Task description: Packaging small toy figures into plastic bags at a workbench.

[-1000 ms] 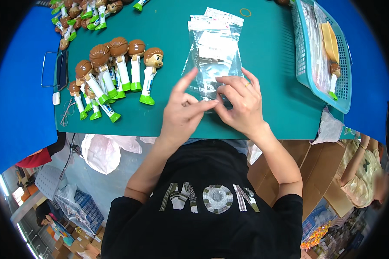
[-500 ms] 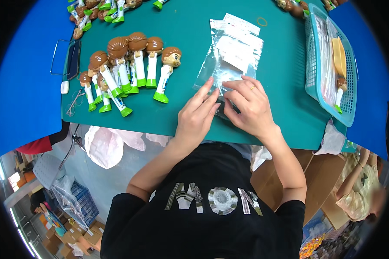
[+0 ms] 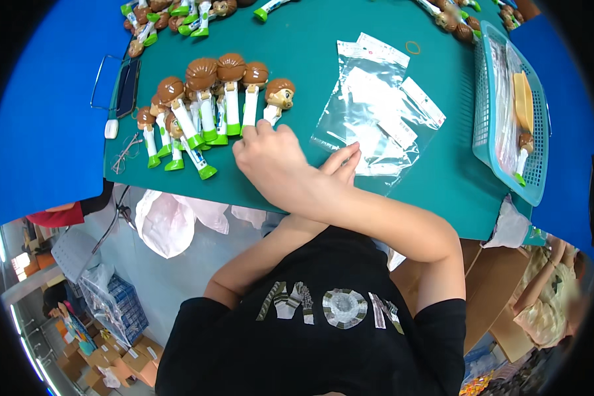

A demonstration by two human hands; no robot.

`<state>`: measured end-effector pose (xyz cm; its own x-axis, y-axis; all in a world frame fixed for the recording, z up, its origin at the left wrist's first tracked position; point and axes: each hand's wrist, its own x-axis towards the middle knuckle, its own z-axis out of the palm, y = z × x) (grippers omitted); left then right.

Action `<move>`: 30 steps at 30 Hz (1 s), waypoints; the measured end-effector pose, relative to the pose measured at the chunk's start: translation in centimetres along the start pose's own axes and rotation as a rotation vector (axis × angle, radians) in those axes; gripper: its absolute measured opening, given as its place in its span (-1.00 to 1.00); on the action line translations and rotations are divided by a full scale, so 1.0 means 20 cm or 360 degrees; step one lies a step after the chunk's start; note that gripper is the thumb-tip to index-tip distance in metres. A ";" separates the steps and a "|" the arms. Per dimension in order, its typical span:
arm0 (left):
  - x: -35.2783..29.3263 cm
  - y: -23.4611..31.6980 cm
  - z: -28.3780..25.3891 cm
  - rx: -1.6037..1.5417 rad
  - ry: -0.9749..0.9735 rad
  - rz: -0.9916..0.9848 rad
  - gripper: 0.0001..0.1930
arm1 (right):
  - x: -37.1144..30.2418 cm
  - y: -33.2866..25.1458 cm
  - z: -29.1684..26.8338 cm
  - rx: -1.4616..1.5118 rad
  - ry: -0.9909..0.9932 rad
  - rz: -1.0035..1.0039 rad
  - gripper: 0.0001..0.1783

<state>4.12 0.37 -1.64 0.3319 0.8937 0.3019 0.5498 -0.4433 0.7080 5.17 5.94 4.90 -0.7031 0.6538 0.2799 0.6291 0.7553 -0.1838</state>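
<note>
My right arm crosses over my left. At the right end of a group of figure-headed candy dispensers (image 3: 203,79), my right hand (image 3: 270,162) has its fingers curled round the lower part of one candy dispenser (image 3: 280,96). Its brown-haired head shows above the knuckles; its foot is hidden. My left hand (image 3: 343,162), partly covered by the right forearm, pinches the near edge of a clear plastic bag (image 3: 340,119). Several such bags with white header strips overlap on the green table (image 3: 435,191).
A light-blue basket (image 3: 480,119) at the right holds plastic bags, a yellow piece (image 3: 523,99) and another dispenser (image 3: 525,148). More dispensers lie along the far edge. At the left are a phone (image 3: 128,89) and glasses (image 3: 127,153). A rubber band (image 3: 412,47) lies beyond the bags.
My right hand has left the bags and reached left across my left arm to the rightmost dispenser. The bags have spread apart, one turned toward the right.
</note>
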 end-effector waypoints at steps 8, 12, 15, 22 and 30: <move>-0.03 -0.07 0.05 -0.0098 0.0057 -0.0017 -0.62 | -0.15 0.08 0.03 -0.0127 -0.0050 0.0234 -0.90; 0.00 -0.02 -0.03 -0.0154 0.0097 -0.0289 -0.79 | -0.35 0.21 -0.21 0.1146 0.0507 0.0412 -0.81; 0.08 0.03 -0.06 -0.0166 0.0232 -0.0137 -0.64 | -0.67 0.26 -0.23 0.1952 0.0924 0.0862 -0.70; 0.13 0.04 -0.08 0.0002 0.0066 -0.0078 -0.56 | -0.98 0.19 -0.08 0.2662 0.1585 0.1183 -0.60; 0.14 0.06 -0.06 -0.0197 -0.0057 -0.0207 -0.46 | -1.15 -0.01 -0.13 0.2796 0.1155 0.1033 -0.65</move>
<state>4.73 2.51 0.89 0.2922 0.9390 0.1812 0.4921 -0.3101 0.8135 22.02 -9.32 0.97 -0.0257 0.9994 -0.0212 -0.5778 -0.0321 -0.8155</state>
